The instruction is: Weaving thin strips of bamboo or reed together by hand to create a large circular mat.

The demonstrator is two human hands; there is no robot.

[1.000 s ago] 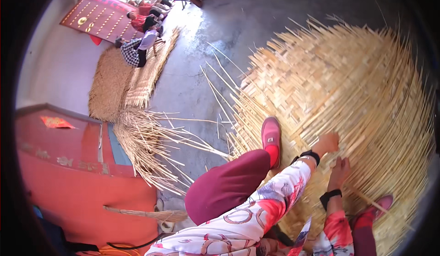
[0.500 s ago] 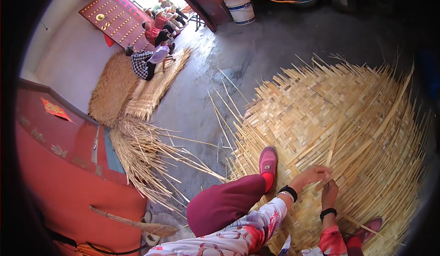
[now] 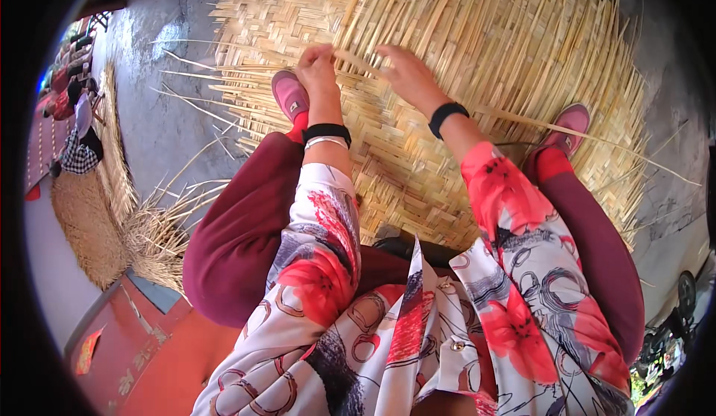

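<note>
A large woven reed mat (image 3: 418,185) lies under and in front of me, its far part a fan of loose, unwoven strips. My left hand (image 3: 317,73) is closed in a pinch on the end of a flat pale reed strip (image 3: 356,61), above the mat beside my left shoe. My right hand (image 3: 412,79) is slightly blurred, its thumb and forefinger apart close to the same strip. Whether the thumb touches it I cannot tell. Another length of strip (image 3: 597,139) shows beyond my right wrist, crossing over my right shoe; the hand hides whether both are one piece.
My pink shoes, left (image 3: 289,94) and right (image 3: 570,127), stand on the mat. Loose reed ends stick out over the grey floor (image 3: 142,65). Left are a reed bundle (image 3: 160,233) and a rolled-out mat (image 3: 86,218), with seated people (image 3: 80,129) beyond. A dark wheel (image 3: 686,293) is at right.
My view has turned down and to the right, so the mat fills the middle. My hands, close together before, are now apart, with the strip stretching between them.
</note>
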